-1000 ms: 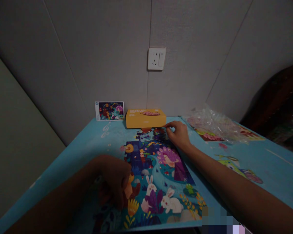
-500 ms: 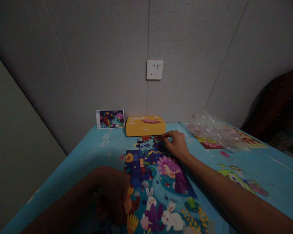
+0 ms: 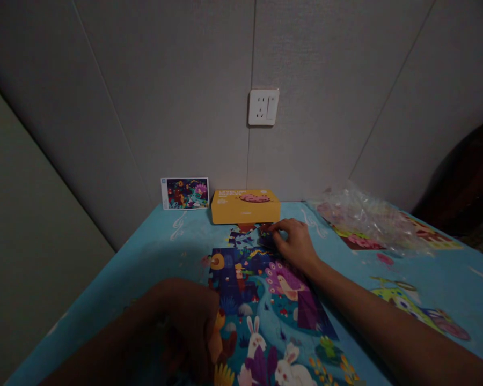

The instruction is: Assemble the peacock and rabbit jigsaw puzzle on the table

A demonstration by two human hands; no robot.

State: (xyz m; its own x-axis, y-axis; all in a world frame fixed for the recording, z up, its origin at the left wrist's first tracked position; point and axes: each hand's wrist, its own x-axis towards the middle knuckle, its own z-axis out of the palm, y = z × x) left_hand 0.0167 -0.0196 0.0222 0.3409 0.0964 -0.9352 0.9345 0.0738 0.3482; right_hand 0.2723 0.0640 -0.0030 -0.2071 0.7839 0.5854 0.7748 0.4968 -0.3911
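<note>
A colourful jigsaw puzzle (image 3: 265, 305), showing white rabbits, a pink peacock and a stream, lies on the table in front of me. My right hand (image 3: 293, 241) reaches past its far edge, with thumb and forefinger pinched on a dark puzzle piece (image 3: 266, 239). Beside those fingertips is a small group of loose puzzle pieces (image 3: 243, 239). Down at the puzzle's left side, my left hand (image 3: 193, 319) rests with its fingers curled downward in shadow. Whatever those fingers hold, if anything, is hidden.
Behind the loose pieces stands a yellow puzzle box (image 3: 245, 208). A reference picture card (image 3: 185, 194) leans against the wall to its left. At the right, a clear plastic bag (image 3: 370, 217) covers part of some printed sheets (image 3: 356, 241). A blue patterned cloth (image 3: 145, 252) covers the table.
The view has shifted slightly, so the scene sits a little further right. My right fingertips have tilted the dark piece a little; my left hand stays by the puzzle's left side.
</note>
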